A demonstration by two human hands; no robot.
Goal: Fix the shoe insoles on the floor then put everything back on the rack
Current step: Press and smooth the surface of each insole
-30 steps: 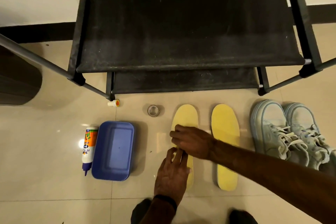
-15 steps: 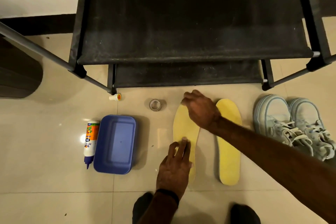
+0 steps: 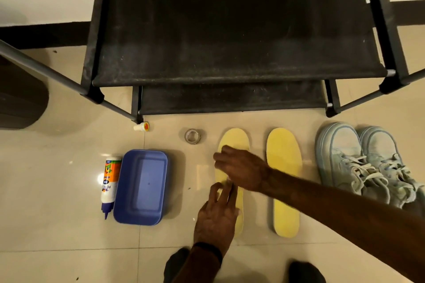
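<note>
**A:** Where is it?

**B:** At my 12 o'clock. My left hand [image 3: 216,218] presses flat fingers on the soft yellow foam insole [image 3: 232,142] on the shiny tile floor [image 3: 57,190]. My right hand [image 3: 239,167] rests on it, loosely curled, gripping nothing I can see.

**A:** How does it handle?

**B:** Light and bendy, I think. Pinch its edges. The black fabric rack [image 3: 230,41] is farther.

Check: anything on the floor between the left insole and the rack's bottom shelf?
Nothing visible. The left insole lies with its toe toward the bottom shelf, bare floor between. The tape roll sits off to its left, clear of that path. Both hands, left hand and right hand, rest on the insole.
</note>
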